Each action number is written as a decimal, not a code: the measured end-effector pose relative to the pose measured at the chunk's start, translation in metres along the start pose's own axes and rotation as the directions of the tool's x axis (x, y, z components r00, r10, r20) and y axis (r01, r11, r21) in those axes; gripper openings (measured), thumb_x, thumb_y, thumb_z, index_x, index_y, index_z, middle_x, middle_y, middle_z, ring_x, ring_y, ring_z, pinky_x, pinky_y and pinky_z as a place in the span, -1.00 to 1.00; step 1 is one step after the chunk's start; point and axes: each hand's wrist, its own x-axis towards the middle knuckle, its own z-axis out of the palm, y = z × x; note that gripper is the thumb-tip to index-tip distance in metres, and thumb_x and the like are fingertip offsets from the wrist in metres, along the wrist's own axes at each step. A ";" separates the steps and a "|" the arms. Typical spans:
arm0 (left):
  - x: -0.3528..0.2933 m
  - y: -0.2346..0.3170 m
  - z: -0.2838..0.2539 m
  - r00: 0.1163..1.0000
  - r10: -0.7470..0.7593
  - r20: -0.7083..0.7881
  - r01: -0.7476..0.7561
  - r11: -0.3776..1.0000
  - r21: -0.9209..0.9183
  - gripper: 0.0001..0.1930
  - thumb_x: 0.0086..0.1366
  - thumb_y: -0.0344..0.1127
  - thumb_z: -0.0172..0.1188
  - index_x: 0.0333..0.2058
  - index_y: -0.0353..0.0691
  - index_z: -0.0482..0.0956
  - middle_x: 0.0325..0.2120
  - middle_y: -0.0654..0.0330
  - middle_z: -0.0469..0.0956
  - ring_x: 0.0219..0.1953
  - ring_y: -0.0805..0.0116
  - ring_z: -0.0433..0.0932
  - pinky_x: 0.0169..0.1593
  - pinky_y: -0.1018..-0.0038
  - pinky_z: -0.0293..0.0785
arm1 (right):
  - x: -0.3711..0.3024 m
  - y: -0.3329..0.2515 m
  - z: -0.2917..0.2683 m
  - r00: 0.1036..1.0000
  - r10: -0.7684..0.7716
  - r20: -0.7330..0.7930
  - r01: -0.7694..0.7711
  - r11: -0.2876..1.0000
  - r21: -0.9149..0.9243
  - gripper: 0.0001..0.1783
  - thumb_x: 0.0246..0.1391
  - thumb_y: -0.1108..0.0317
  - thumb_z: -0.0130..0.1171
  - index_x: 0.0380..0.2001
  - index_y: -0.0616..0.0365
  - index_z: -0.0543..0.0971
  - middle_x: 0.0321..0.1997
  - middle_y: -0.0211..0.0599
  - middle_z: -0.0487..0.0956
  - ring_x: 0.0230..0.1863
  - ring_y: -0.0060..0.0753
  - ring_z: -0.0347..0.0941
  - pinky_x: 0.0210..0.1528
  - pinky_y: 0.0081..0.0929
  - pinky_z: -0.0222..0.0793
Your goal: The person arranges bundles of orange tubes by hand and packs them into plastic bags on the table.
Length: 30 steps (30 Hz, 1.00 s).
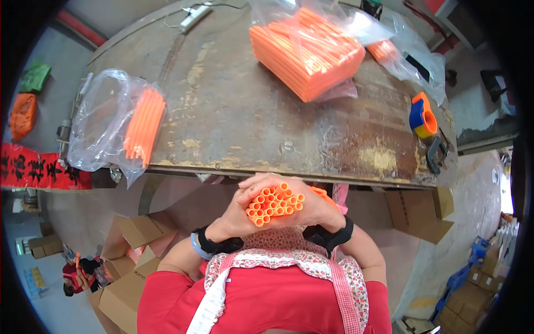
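In front of my body, close to the table's near edge, I hold a bundle of thin orange plastic tubes [273, 204], their hollow ends facing up toward me. My left hand [236, 216] wraps the bundle from the left and my right hand [316, 205] from the right, fingers closed around it. The fingers overlap on the far side. The tubes' lower lengths are mostly hidden by my hands. On the table, a smaller group of orange tubes [146, 125] lies partly in a clear plastic bag [100, 119] at the left. A large bagged stack of orange tubes [308, 55] sits at the back.
The worn wooden table [222, 111] also carries a white power strip [194, 19], an orange and blue ring-shaped object [423, 116] and a dark clamp [436, 153] at the right edge. Cardboard boxes [125, 292] stand at lower left, another box [414, 214] at right. A person [80, 275] sits far left.
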 end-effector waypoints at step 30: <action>0.112 -0.049 -0.085 0.920 0.243 -0.309 -0.098 0.903 0.418 -0.43 -0.10 -0.35 0.46 -0.06 -0.24 0.45 -0.18 0.09 0.58 -0.13 0.20 0.60 -0.08 0.37 0.51 | 0.113 0.037 -0.069 0.985 0.156 -0.070 -0.141 0.974 0.175 0.06 -0.21 0.47 0.44 0.33 0.19 0.05 0.20 -0.14 0.42 0.28 -0.35 0.25 0.30 -0.37 0.16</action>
